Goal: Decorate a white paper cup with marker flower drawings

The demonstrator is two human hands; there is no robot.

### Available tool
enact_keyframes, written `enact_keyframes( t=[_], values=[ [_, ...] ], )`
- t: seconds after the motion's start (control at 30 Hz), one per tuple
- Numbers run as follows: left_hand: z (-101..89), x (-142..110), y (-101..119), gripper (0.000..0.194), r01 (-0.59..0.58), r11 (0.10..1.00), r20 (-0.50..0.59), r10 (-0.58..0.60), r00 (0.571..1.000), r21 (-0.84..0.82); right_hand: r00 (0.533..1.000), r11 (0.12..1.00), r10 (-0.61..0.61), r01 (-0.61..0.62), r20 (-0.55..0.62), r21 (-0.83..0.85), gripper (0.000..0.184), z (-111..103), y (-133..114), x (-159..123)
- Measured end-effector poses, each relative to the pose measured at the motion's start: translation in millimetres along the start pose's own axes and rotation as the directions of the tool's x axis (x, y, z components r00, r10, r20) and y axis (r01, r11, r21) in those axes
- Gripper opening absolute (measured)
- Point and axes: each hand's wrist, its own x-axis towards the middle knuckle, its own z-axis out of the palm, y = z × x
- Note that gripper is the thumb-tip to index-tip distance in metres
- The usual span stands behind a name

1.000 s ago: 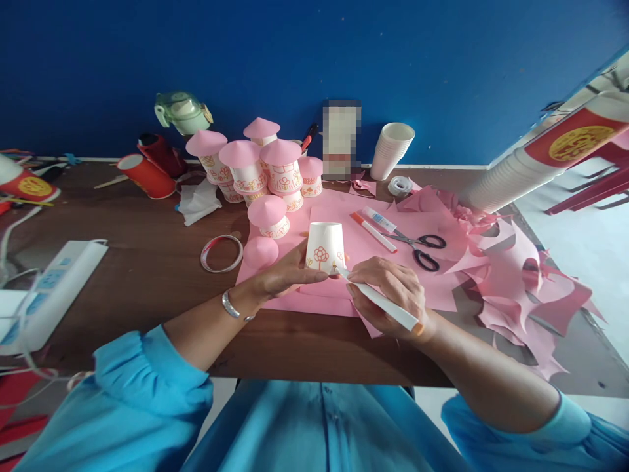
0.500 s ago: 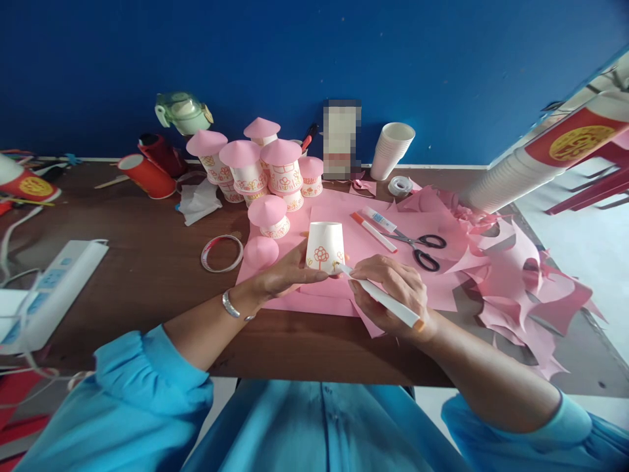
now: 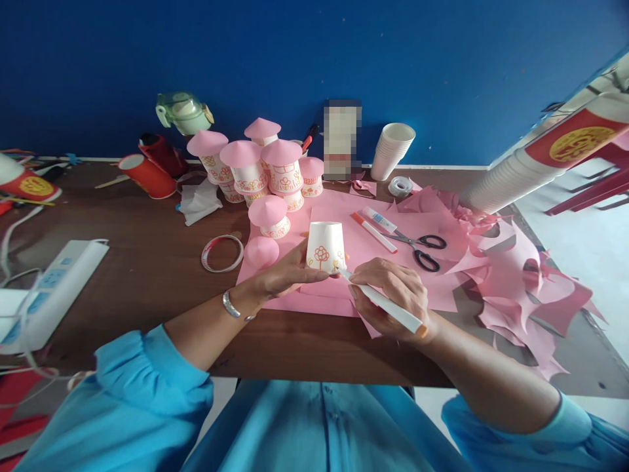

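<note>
An upturned white paper cup (image 3: pixel 325 241) with orange flower drawings stands on a pink paper sheet (image 3: pixel 354 246). My left hand (image 3: pixel 285 274) is curled round its lower left side and steadies it. My right hand (image 3: pixel 393 295) grips a white marker with an orange end (image 3: pixel 386 303), and the tip touches the cup's lower right edge. A loose pink paper cone (image 3: pixel 260 251) lies just left of my left hand.
Several finished cups with pink cone roofs (image 3: pixel 265 167) stand behind. Scissors (image 3: pixel 422 248), a second marker (image 3: pixel 374 233), a glue tube (image 3: pixel 379 218), tape rolls (image 3: pixel 222 253), a white cup stack (image 3: pixel 392 151), pink scraps (image 3: pixel 515 275), red cups (image 3: pixel 147 176) and a power strip (image 3: pixel 46 295) lie about.
My right hand has shifted the marker slightly down along the cup's lower edge. The cup and my left hand stay where they were.
</note>
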Motion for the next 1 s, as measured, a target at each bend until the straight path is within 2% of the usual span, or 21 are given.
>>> enact_keyframes(
  t=[1.0],
  values=[
    [2.6, -0.6, 1.3, 0.048, 0.011, 1.0, -0.031, -0.012, 0.999, -0.025, 1.0, 1.0, -0.012, 0.012, 0.015, 0.0, 0.023, 1.1, 1.3, -0.2]
  ],
)
